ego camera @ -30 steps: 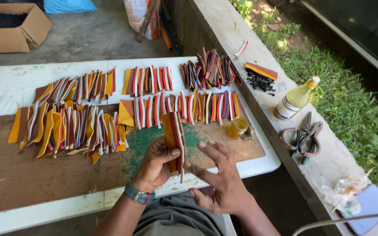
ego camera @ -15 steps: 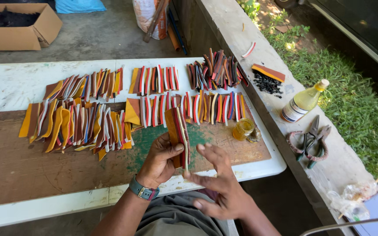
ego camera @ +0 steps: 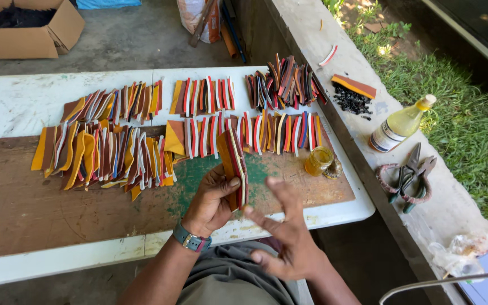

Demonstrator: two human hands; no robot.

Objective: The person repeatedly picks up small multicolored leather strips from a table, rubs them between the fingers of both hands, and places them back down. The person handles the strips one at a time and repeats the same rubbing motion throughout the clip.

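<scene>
Strip stack (ego camera: 234,169), orange/red/cream, stands upright over table's near edge, pinched in left hand (ego camera: 210,200). Vs 0.5 s ago: stack much the same; right hand (ego camera: 283,231) has shifted, fingers spread, holding nothing, fingertips just beside stack, blurred, so contact unclear. Near edge by hands bare: wood board (ego camera: 57,209) w/ green patch. Strip rows fill far side. Small amber jar (ego camera: 317,161) near right edge, contents prob. liquid. Cardboard box (ego camera: 24,28) past far left corner holds dark stuff.

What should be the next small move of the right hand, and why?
Probably bring the right hand back onto the stack of colored strips. The left hand grips the upright stack alone, and the right hand's open fingers hover just beside its lower edge, blurred, touching nothing.
</scene>
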